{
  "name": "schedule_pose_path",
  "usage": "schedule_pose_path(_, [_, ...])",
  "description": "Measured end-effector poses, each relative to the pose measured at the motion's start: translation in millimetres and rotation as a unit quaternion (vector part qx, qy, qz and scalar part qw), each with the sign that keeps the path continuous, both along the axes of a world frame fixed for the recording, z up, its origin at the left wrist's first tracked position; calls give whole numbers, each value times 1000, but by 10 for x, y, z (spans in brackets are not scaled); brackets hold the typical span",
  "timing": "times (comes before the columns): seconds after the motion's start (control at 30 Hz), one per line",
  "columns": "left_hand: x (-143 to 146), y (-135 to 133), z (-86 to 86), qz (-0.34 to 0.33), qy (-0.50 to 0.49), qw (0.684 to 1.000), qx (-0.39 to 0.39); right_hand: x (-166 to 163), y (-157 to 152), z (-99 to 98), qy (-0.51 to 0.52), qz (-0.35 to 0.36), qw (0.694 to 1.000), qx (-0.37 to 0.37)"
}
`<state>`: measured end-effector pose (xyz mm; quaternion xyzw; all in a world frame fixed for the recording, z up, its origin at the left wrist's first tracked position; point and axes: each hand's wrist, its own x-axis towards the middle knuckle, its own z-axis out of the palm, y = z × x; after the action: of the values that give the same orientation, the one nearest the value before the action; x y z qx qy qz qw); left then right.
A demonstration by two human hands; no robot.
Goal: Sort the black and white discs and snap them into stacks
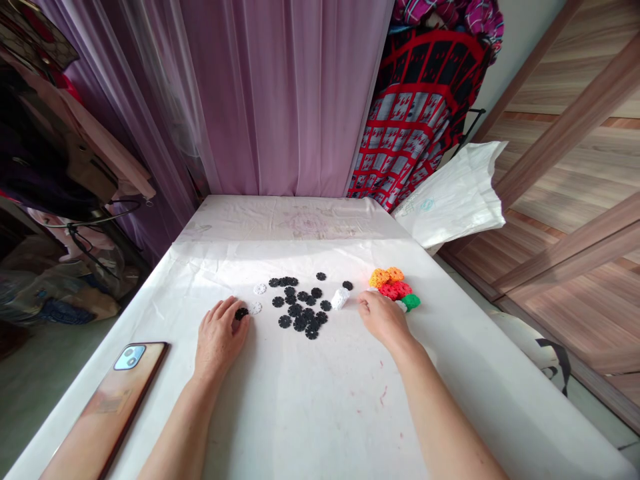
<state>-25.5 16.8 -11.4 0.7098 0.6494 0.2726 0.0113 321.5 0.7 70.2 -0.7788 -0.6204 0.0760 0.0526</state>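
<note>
My left hand [220, 337] rests on the table with its fingers curled, and a black notched disc [241, 313] sits between thumb and forefinger. Two white notched discs, one of them a white disc [259, 289], lie just beyond it. A loose spread of black notched discs [295, 310] covers the middle. To their right stands a white cluster of joined discs [341, 298]. My right hand [383, 317] is closed in a pinch beside it; what its fingertips hold is hidden. Behind that hand are orange [380, 277], red [395, 289] and green [411, 303] disc clusters.
A phone [107, 407] lies face down along the table's left edge. The white-covered table [310, 413] ends at a purple curtain [290, 100]. A white bag [453, 200] stands off the far right corner. Clothes [65, 133] hang at the left.
</note>
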Motion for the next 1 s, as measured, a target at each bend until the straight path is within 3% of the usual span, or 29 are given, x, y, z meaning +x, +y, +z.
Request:
schedule_pose_path(0.17, [-8, 0, 8, -1, 4, 1000, -3, -121, -20, 63, -37, 34, 998, -43])
schedule_pose_path(0.37, [-12, -1, 8, -5, 4, 1000, -1, -194, 33, 80, -41, 55, 997, -35])
schedule_pose_path(0.63, [5, 6, -15, -2, -13, 1000, 7, -249, -73, 230, -40, 20, 998, -45])
schedule_pose_path(0.7, [8, 7, -9, -4, -19, 1000, 9, -418, -114, 269, -9, 58, 998, -15])
schedule_pose_path(0.8, [-8, 13, 9, -9, -29, 1000, 7, -836, -55, 249, 66, 170, 983, 23])
schedule_pose_path(1.0, [-171, 49, 10, 0, -52, 999, 0, -1574, 540, 16, 52, 281, 955, 79])
